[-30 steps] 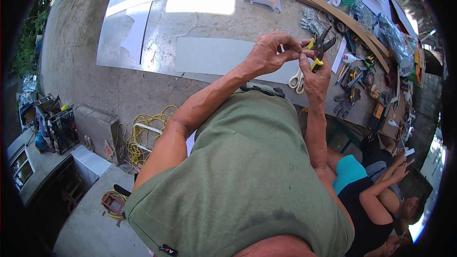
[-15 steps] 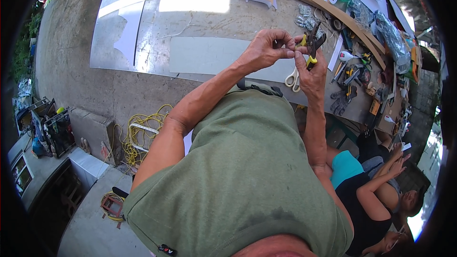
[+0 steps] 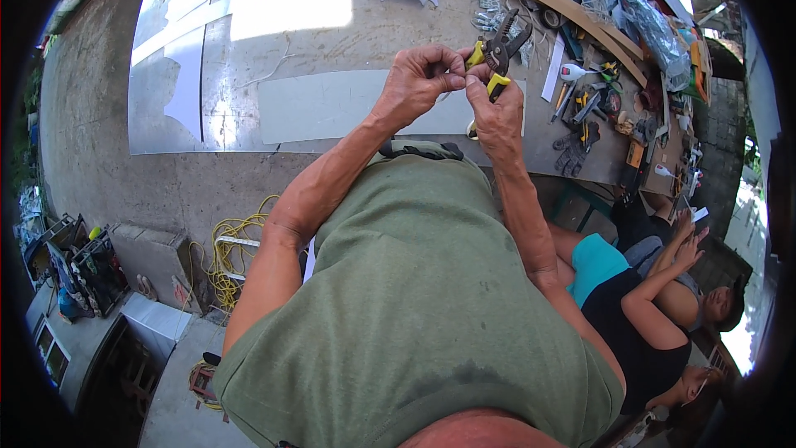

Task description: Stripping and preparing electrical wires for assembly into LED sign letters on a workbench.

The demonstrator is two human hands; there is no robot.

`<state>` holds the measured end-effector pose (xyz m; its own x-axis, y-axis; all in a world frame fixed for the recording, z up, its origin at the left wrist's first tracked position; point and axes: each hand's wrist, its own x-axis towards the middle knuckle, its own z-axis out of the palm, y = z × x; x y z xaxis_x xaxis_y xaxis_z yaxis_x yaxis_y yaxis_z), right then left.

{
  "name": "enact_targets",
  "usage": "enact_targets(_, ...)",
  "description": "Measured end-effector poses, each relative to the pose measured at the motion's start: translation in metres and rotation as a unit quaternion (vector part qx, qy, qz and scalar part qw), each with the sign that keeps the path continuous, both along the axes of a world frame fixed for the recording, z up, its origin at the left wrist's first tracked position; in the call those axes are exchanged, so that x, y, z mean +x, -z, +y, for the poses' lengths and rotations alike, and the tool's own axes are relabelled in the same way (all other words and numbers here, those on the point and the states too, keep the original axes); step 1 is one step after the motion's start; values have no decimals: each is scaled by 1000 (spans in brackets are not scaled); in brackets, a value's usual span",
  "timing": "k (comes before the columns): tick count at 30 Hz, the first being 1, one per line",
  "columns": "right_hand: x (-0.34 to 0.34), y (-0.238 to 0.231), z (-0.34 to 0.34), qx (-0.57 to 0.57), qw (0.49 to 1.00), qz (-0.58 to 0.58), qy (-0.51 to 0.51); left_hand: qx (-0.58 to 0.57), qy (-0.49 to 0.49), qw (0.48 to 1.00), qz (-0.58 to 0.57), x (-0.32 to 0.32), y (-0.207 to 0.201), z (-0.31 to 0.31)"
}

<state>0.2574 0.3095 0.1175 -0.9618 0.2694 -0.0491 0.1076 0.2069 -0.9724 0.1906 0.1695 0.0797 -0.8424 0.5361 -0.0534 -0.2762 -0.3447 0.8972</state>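
Right now, the right hand [image 3: 500,116] holds yellow-handled pliers [image 3: 497,56], dark jaws beyond it; just beside it, the left hand [image 3: 421,81] pinches its fingertips together, on what I cannot tell. Farther right lies a grey glove [image 3: 570,155].

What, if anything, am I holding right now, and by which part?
Your right grip holds a pliers-like tool by its yellow handles. Your left grip is close by; whether it's holding something can't be told.
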Motion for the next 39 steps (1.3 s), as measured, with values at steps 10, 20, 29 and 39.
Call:
enact_targets(10,-4,12,8,-145,988,-14,56,-98,-42,981,160,5,5,14)
enact_targets(20,-6,2,11,-34,999,16,14,-234,-107,860,441,-3,-10,0)
enact_targets(29,-8,4,-4,-11,996,77,46,-197,-98,943,248,1,2,5)
enact_targets(39,6,-10,-3,-24,997,65,40,-226,-117,953,167,-14,8,-12)
